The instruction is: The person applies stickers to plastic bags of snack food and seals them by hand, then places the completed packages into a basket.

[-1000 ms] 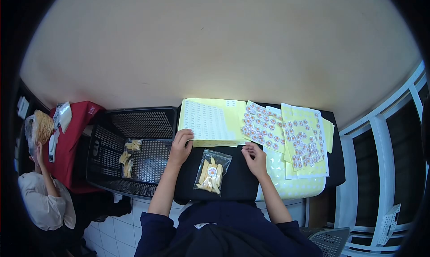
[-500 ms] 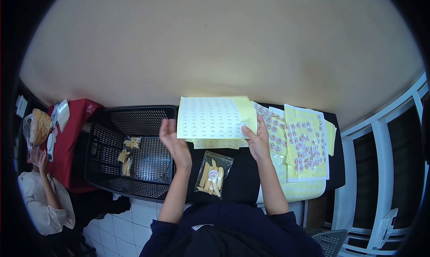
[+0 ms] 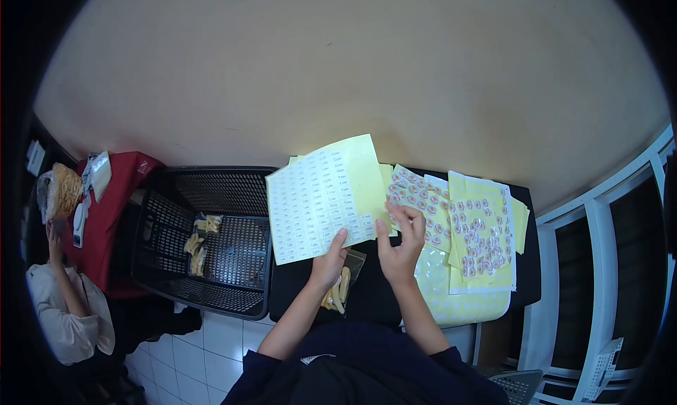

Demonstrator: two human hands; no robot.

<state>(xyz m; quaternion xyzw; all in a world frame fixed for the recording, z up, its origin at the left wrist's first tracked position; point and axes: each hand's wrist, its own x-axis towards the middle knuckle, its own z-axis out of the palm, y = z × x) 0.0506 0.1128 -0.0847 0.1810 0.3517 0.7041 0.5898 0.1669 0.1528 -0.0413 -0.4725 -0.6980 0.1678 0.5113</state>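
Note:
My left hand (image 3: 330, 262) grips the lower edge of a yellow sheet (image 3: 321, 197) with rows of small white printed labels, its thumb on the front. The sheet is tilted, its right part bare of labels. At the sheet's lower right corner, my right hand (image 3: 402, 246) has its thumb and fingers apart, holding nothing. Below the sheet, partly hidden by it and my left hand, a clear bag of pale sticks (image 3: 343, 286) lies on the black table.
Round-sticker sheets (image 3: 482, 228) lie in a pile at the right. A black basket (image 3: 204, 238) with small bags (image 3: 197, 253) stands at the left. Beyond it, a person (image 3: 67, 306) sits by a red-covered table (image 3: 106, 225). White bars stand at far right.
The sheet has tilted and moved slightly left and down. My left hand has gone from open to gripping its lower edge, while my right hand has let go of it.

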